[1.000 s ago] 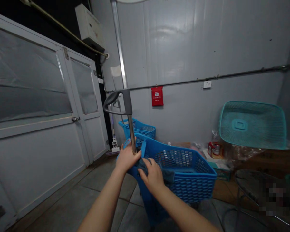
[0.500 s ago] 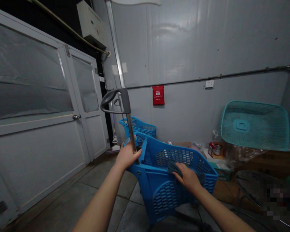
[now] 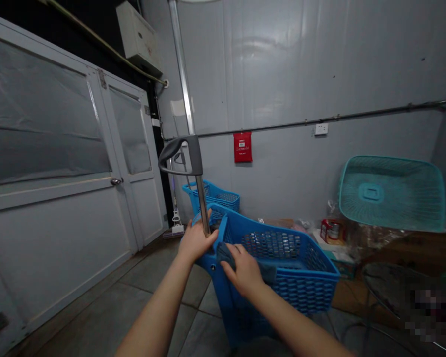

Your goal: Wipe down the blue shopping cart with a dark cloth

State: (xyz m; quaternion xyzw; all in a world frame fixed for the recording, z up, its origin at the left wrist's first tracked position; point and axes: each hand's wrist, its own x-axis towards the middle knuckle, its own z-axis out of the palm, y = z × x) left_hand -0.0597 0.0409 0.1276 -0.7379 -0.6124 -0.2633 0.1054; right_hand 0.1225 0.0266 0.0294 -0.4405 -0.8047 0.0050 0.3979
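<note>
A blue plastic shopping cart (image 3: 305, 292) with perforated sides stands before me, its basket stretching to the right. From its left end a metal pole (image 3: 186, 94) with a grey loop handle (image 3: 195, 154) rises. My left hand (image 3: 197, 240) is closed on the cart's left end at the foot of the pole, the thumb to the right of it. Under my right hand (image 3: 244, 270) is a dark blue-grey cloth (image 3: 226, 254), pressed on the basket's near rim close to the left end. Part of the cloth trails to the right behind the hand.
Another blue cart (image 3: 223, 196) stands behind, by the wall. White doors (image 3: 59, 233) are on the left, with a mop (image 3: 177, 223) near them. To the right are a turquoise basket (image 3: 394, 193), a red can (image 3: 332, 230) and a round stool (image 3: 386, 282).
My right hand has slid the cloth leftward along the near rim, toward my left hand. The cart has tilted or turned slightly. My left hand stays in place.
</note>
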